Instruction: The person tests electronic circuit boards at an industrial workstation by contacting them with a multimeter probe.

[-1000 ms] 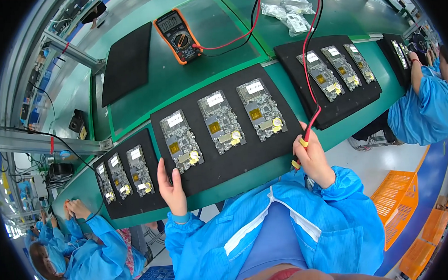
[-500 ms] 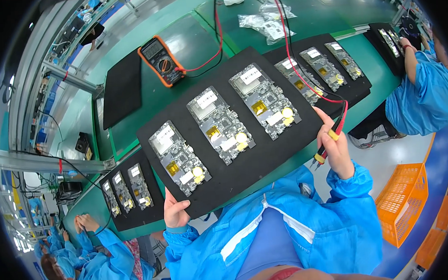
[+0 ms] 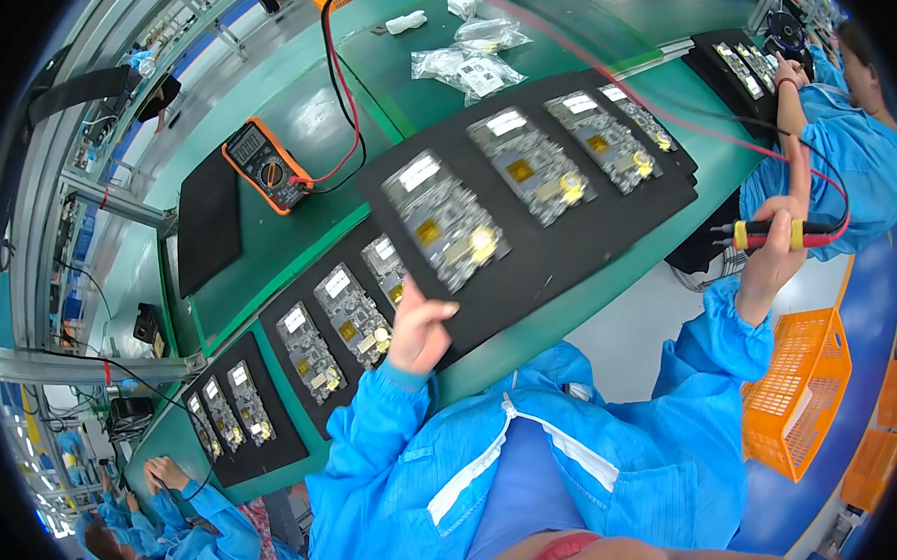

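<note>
My left hand [image 3: 418, 329] grips the near-left corner of a black foam mat [image 3: 529, 291], thumb on top. Circuit boards with white labels and yellow round parts lie on this mat, among them a board [image 3: 444, 220] nearest that hand and another board [image 3: 532, 166] beside it. Off the mat's right end, my right hand [image 3: 776, 251] is closed round a pair of test probes [image 3: 767, 234], one red and one black with yellow collars, tips pointing left. Their leads run up over the table. To the left, partly under the held mat, lies another black mat [image 3: 309, 401] carrying boards.
An orange-framed multimeter [image 3: 266, 166] lies on the green table beside a bare black mat [image 3: 209, 222]. Clear plastic bags [image 3: 469, 67] sit at the back. A further mat with boards [image 3: 276, 453] is far left. Co-workers in blue sit at both sides; an orange crate [image 3: 796, 395] stands right.
A mat with boards that both hands held now rests on the table at left. My left hand has taken another mat's corner; my right hand has moved right with the probes.
</note>
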`<state>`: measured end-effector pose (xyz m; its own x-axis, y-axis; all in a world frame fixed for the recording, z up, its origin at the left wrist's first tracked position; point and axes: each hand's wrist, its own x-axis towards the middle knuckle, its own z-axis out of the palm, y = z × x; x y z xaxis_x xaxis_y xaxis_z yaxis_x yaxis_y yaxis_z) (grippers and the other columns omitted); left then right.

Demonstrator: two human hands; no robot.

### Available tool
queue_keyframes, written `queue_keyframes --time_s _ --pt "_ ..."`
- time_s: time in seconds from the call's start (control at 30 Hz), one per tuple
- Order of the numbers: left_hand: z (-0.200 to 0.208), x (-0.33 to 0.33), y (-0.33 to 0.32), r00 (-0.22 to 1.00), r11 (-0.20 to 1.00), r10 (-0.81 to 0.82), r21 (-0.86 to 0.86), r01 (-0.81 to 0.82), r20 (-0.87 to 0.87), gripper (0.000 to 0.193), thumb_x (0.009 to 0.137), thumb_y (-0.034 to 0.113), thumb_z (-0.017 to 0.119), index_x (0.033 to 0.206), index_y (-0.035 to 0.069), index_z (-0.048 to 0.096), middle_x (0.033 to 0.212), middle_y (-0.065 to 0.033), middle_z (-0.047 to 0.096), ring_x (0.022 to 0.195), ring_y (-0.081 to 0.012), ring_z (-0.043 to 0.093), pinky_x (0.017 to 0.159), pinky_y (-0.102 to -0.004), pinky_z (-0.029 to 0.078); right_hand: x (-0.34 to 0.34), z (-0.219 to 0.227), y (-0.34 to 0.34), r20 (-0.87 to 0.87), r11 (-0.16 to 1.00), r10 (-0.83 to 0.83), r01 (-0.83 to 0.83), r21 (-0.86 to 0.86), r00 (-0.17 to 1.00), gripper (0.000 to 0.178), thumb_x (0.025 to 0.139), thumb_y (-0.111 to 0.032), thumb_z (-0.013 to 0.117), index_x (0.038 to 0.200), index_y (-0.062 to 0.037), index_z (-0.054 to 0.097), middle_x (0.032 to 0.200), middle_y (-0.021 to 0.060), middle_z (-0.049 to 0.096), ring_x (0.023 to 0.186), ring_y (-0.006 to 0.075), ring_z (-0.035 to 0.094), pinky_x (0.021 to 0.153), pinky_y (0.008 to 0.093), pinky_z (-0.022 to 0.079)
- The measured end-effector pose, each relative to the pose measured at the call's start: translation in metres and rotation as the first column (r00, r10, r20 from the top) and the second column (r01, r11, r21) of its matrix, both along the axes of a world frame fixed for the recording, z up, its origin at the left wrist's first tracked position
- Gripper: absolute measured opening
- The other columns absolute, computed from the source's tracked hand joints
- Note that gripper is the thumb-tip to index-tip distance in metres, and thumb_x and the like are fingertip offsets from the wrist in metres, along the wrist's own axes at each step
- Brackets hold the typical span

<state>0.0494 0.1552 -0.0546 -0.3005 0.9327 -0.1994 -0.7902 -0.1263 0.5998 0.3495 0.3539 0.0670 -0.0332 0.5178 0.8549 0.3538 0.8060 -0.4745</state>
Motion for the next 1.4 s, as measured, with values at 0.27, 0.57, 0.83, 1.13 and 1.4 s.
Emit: queue_keyframes --time_s 0.27,0.57,0.83,1.13,1.4 --pt "-0.014 0.037 0.11 0.994 0.99 -0.098 0.112 0.092 0.049 0.083 0.065 -0.02 0.047 0.139 0.011 0.028 0.133 -0.0129 0.044 0.121 -0.0295 0.046 0.099 -0.0417 0.044 -0.011 -0.038 -0.033 -0.035 0.976 0.159 -0.162 -0.148 0.987 0.031 0.083 -0.025 0.044 0.06 -0.0046 0.046 0.107 0.0201 0.059 0.114 0.0325 0.049 0.099 0.0406 0.034" --pt "0.017 0.015 0.005 0.765 0.95 -0.311 -0.187 0.248 -0.564 0.057 0.088 0.002 0.057 0.14 0.001 0.033 0.134 -0.0154 0.048 0.121 -0.0229 0.05 0.1 -0.0346 0.043 -0.054 -0.07 -0.084 -0.251 0.437 0.702 -0.681 -0.587 0.666 0.028 0.09 -0.026 0.048 0.075 -0.0034 0.054 0.065 0.0052 0.05 0.058 0.0132 0.045 0.053 0.0282 0.034" --pt "-0.017 -0.014 -0.092 -0.439 0.959 -0.193 -0.075 -0.272 -0.877 0.032 0.082 0.014 0.065 0.112 0.004 0.06 0.126 -0.0088 0.055 0.121 -0.0282 0.048 0.104 -0.051 0.032 -0.159 -0.055 -0.122 0.043 0.152 0.987 -0.833 -0.533 0.153 0.011 0.072 -0.007 0.069 0.078 -0.0076 0.061 0.062 0.0042 0.057 0.055 0.0224 0.054 0.05 0.0336 0.041" --pt "-0.039 -0.009 -0.092 -0.472 0.957 -0.22 -0.093 -0.276 -0.854 0.053 0.081 0.028 0.067 0.126 0.003 0.053 0.138 -0.0081 0.047 0.13 -0.0234 0.042 0.108 -0.0609 0.017 -0.209 -0.119 -0.127 -0.214 0.37 0.653 -0.553 -0.747 0.726 0.012 0.083 -0.002 0.068 0.084 0.0002 0.056 0.076 0.0065 0.064 0.073 0.0089 0.063 0.059 0.0208 0.049" --pt "-0.049 -0.011 -0.091 -0.471 0.964 -0.218 -0.115 -0.238 -0.855 0.056 0.081 0.029 0.067 0.129 0.005 0.051 0.14 -0.008 0.045 0.131 -0.0218 0.041 0.107 -0.06 0.019 -0.197 -0.169 -0.114 -0.312 0.389 0.581 -0.593 -0.705 0.752 0.014 0.091 -0.008 0.058 0.079 -0.0011 0.054 0.07 0.0031 0.059 0.062 0.0057 0.053 0.057 0.0206 0.041"
